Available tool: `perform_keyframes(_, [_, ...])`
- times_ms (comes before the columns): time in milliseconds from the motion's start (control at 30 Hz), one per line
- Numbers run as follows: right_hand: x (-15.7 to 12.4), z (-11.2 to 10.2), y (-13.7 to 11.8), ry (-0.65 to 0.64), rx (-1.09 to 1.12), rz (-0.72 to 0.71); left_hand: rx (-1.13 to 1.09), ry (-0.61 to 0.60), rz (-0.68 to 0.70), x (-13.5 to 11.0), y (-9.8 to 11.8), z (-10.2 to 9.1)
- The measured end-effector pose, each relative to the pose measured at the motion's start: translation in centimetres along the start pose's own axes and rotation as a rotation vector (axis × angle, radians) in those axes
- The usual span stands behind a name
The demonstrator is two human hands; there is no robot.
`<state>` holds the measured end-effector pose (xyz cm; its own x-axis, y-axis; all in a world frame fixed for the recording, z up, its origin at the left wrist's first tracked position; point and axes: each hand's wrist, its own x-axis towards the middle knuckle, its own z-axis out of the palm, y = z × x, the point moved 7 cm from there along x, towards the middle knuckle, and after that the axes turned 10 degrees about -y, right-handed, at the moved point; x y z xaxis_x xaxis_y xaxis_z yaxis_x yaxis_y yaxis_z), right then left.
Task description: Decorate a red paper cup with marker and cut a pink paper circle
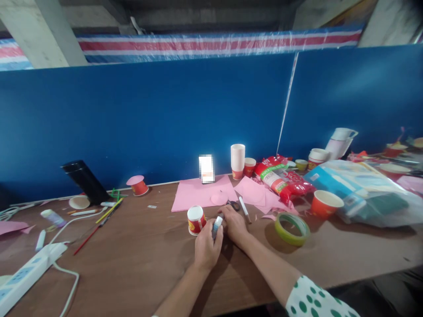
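My left hand [207, 246] is closed round a small tube that looks like a glue stick [217, 224], its white end pointing up and away. Close to its right, my right hand [235, 222] has bent fingers near the tube; what lies under them, if anything, is hidden. A red paper cup [196, 220] stands upside down just beyond my left hand, white base up. Past my fingers are a pink paper disc [219, 197], the dark handles of scissors [234, 205] and a white marker [244, 208].
Pink sheets [188, 193] lie toward the blue partition [148, 114]. Green tape [292, 229], an orange cup [326, 204] and a red packet [277, 176] are on the right. A power strip [29, 273], brushes [99, 224] and a black bottle [86, 180] are on the left.
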<state>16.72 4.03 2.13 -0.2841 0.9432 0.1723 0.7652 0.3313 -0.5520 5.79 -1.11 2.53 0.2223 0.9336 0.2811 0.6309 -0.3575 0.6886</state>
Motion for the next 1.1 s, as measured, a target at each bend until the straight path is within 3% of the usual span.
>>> perform_keyframes(167, [-0.3,-0.4,-0.1,0.007,-0.061,0.027,-0.01,0.004,0.043,-0.1,0.2,0.1])
perform_keyframes(267, [-0.5,-0.9,-0.2,0.082,-0.042,0.028,-0.019,0.019,0.068,-0.2,0.4,0.0])
perform_keyframes(433, [-0.4,-1.2,-0.5,0.235,0.111,-0.104,0.024,0.124,0.181,-0.5,1.5,-0.9])
perform_keyframes(633, [-0.4,-0.6,-1.0,0.245,0.149,-0.166,0.05,0.17,0.261,-0.7,3.1,-1.7])
perform_keyframes(800, [-0.6,-1.1,-1.5,0.306,0.198,-0.229,-0.035,0.234,0.268,-0.1,3.1,-4.8])
perform_keyframes(900, [-0.4,-2.2,-0.4,0.408,0.232,-0.149,-0.075,0.38,0.156,0.1,1.8,-8.0])
perform_keyframes(967, [-0.1,-2.7,0.7,0.438,0.25,-0.055,-0.133,0.415,0.065,0.2,0.6,-9.5])
perform_keyframes(1100, [0.5,-2.0,1.5,0.277,0.23,-0.034,-0.192,0.423,-0.001,0.0,-0.9,-10.9])
